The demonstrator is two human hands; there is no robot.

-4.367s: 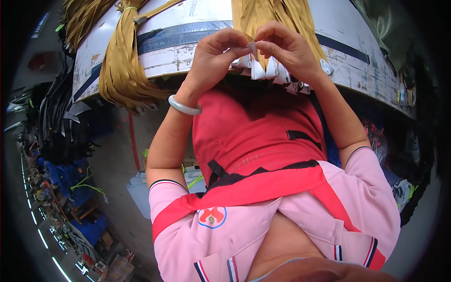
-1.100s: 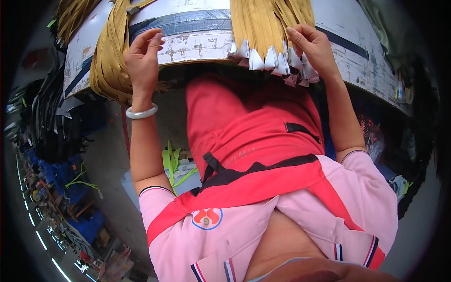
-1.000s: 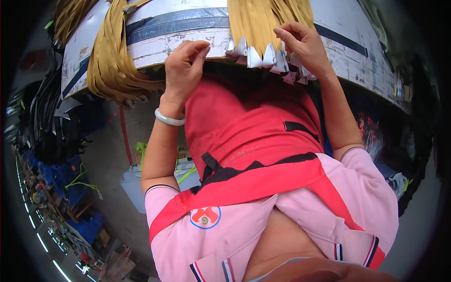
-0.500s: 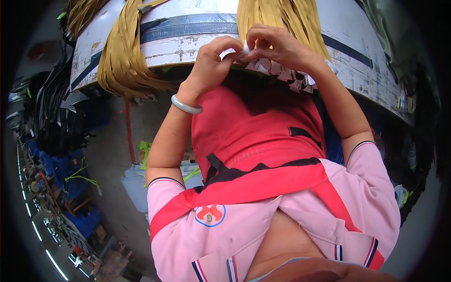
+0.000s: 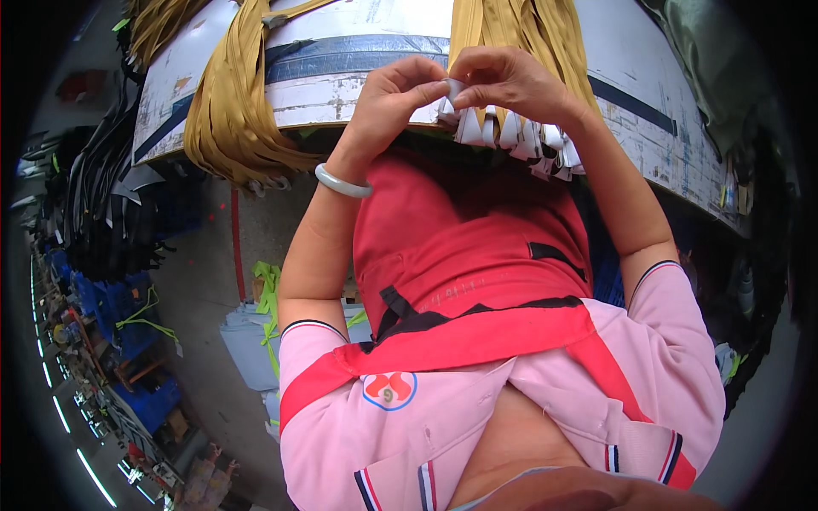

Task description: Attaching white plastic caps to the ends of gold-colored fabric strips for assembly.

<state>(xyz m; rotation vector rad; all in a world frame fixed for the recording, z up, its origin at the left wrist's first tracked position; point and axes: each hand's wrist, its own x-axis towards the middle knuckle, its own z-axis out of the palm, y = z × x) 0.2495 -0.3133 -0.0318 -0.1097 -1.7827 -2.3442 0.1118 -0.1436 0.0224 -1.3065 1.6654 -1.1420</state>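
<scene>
My left hand (image 5: pixel 394 98) pinches a small white tab (image 5: pixel 454 89) between thumb and forefinger at the table's near edge. From the other side my right hand (image 5: pixel 509 83) grips the same tab, its fingers curled. The tab seems to be the end of a strap, though fingers cover part of it. Under and behind my right hand lies a bundle of mustard-yellow straps (image 5: pixel 550 43). Several white strap ends (image 5: pixel 509 132) from that bundle hang over the table edge below my hands.
A second bundle of yellow straps (image 5: pixel 230 102) droops over the edge on the left. The worn white table (image 5: pixel 341 111) carries dark blue tape strips (image 5: pixel 366 58). Black straps (image 5: pixel 94 187) hang at far left, above blue crates (image 5: pixel 149 396). Grey pieces (image 5: pixel 247 341) lie on the floor.
Both hands stay together at the tab, my left hand shifting slightly right and up. More of the white strap ends below them now shows.
</scene>
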